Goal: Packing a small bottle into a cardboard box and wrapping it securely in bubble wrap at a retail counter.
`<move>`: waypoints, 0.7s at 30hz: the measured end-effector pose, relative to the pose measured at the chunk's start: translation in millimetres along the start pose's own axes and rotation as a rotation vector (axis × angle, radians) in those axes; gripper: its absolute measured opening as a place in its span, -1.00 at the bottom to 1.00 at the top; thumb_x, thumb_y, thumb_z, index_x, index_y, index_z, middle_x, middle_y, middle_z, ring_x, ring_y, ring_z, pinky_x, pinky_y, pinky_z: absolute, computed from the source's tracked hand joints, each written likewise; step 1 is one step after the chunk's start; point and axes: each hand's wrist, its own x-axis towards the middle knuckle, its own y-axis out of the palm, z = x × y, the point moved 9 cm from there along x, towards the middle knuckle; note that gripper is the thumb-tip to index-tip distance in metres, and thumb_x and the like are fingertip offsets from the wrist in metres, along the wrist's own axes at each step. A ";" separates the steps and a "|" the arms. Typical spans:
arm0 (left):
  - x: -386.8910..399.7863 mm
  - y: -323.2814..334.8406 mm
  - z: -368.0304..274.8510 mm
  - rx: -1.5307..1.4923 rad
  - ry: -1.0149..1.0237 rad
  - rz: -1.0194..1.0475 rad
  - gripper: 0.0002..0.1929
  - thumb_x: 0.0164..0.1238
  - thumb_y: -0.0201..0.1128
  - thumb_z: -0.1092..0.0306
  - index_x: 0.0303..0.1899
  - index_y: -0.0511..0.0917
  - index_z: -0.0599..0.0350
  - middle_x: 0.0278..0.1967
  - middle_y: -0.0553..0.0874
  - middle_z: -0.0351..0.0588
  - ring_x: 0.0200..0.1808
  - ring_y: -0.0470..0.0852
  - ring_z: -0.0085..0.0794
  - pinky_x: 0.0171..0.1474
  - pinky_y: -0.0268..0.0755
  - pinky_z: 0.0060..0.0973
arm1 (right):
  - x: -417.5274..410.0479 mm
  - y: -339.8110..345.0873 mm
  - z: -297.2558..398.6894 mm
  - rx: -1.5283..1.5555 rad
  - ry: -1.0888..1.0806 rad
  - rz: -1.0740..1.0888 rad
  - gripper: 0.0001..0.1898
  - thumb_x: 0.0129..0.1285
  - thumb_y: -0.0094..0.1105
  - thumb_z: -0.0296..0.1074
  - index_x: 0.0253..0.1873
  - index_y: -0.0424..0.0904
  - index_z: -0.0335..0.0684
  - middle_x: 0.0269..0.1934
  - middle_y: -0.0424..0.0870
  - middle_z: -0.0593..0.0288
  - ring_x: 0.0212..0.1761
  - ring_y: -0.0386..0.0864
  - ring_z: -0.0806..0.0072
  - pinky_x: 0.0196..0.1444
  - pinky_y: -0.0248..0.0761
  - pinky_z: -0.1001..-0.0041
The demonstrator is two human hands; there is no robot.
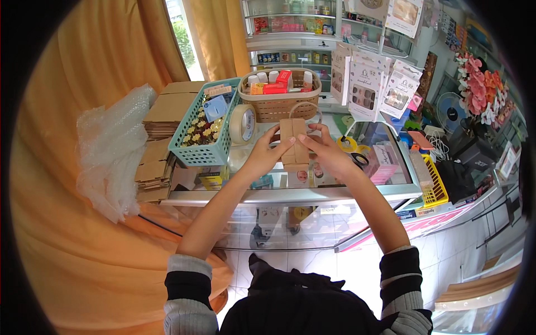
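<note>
A small brown cardboard box point(294, 144) is held over the glass counter point(293, 195) between my two hands. My left hand point(268, 150) grips its left side, thumb on the front face. My right hand point(328, 153) is at its right side, with the thumb tip on the same face. Left of the box, a roll of tape point(243, 124) stands on edge against a teal plastic basket point(201, 155) of gold-topped items and packets. Behind is a tan woven-look basket point(278, 100) with white-capped bottles and red boxes. Black-handled scissors point(359, 160) lie to the right, near a yellow tape roll point(346, 144).
Flattened cardboard boxes point(155, 167) are stacked at the counter's left, beside bubble wrap point(111, 155) and an orange curtain point(96, 251). A rack with hanging nail packets point(364, 88) stands at the back right. Pink boxes point(382, 163) and a yellow basket point(435, 182) are further right.
</note>
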 end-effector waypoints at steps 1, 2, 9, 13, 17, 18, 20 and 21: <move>0.4 -0.3 1.4 0.009 -0.017 -0.004 -0.25 0.27 0.29 0.02 0.33 0.20 0.31 0.12 0.49 0.22 0.06 0.58 -0.23 -0.10 0.57 -0.44 | 0.2 -2.6 0.4 0.000 -0.001 -0.002 -0.41 0.31 0.19 -0.04 0.26 0.09 -0.15 0.08 0.39 0.13 0.03 0.41 0.46 0.03 0.32 0.36; 0.7 -0.7 2.9 0.019 -0.034 -0.008 -0.23 0.26 0.30 0.01 0.33 0.18 0.31 0.14 0.47 0.21 0.06 0.57 -0.21 -0.13 0.58 -0.45 | 0.5 -1.5 -3.3 0.040 0.037 0.038 -0.35 0.30 0.21 -0.03 0.30 0.05 -0.13 0.10 0.39 0.11 0.09 0.39 0.43 0.07 0.31 0.32; 2.1 -2.0 7.6 0.020 -0.059 -0.023 -0.22 0.25 0.30 -0.02 0.31 0.15 0.29 0.14 0.43 0.22 0.05 0.58 -0.21 -0.12 0.59 -0.43 | 3.3 -0.2 -9.1 0.079 0.077 0.074 -0.29 0.27 0.25 -0.04 0.34 0.02 -0.11 0.02 0.48 0.08 0.12 0.39 0.39 0.10 0.30 0.30; 2.9 -0.9 6.2 0.035 -0.065 -0.002 -0.22 0.25 0.30 -0.02 0.31 0.14 0.29 0.14 0.43 0.22 0.05 0.57 -0.21 -0.15 0.60 -0.45 | 3.5 -0.3 -7.8 0.067 0.081 0.073 -0.30 0.28 0.25 -0.04 0.35 0.03 -0.11 0.01 0.49 0.08 0.10 0.40 0.40 0.09 0.31 0.31; 2.6 -1.8 6.8 0.035 -0.060 -0.004 -0.21 0.25 0.30 -0.03 0.31 0.13 0.29 0.14 0.42 0.22 0.06 0.57 -0.21 -0.16 0.61 -0.46 | 3.8 0.2 -8.3 0.052 0.091 0.076 -0.33 0.29 0.23 -0.03 0.33 0.07 -0.12 0.02 0.48 0.10 0.10 0.40 0.42 0.08 0.32 0.33; 2.7 -1.6 6.7 0.035 -0.060 -0.003 -0.21 0.25 0.30 -0.03 0.31 0.13 0.29 0.14 0.42 0.22 0.06 0.57 -0.21 -0.16 0.61 -0.46 | 4.3 -0.6 -9.1 0.043 0.092 0.072 -0.34 0.29 0.23 -0.03 0.33 0.09 -0.13 0.03 0.47 0.11 0.10 0.40 0.43 0.08 0.33 0.33; 2.4 -0.2 11.0 0.030 -0.111 0.010 -0.23 0.30 0.24 -0.06 0.36 0.11 0.19 0.12 0.43 0.07 0.08 0.53 -0.31 -0.05 0.53 -0.43 | 2.4 0.2 -6.7 0.052 0.082 0.077 -0.36 0.29 0.23 -0.03 0.32 0.12 -0.13 0.04 0.47 0.12 0.09 0.41 0.44 0.09 0.33 0.33; 2.1 0.5 11.4 0.029 -0.112 0.009 -0.23 0.30 0.24 -0.06 0.36 0.11 0.19 0.12 0.43 0.07 0.08 0.53 -0.31 -0.05 0.53 -0.43 | 1.8 0.8 -5.0 0.061 0.071 0.083 -0.37 0.28 0.23 -0.02 0.30 0.16 -0.13 0.04 0.46 0.13 0.09 0.41 0.45 0.09 0.33 0.34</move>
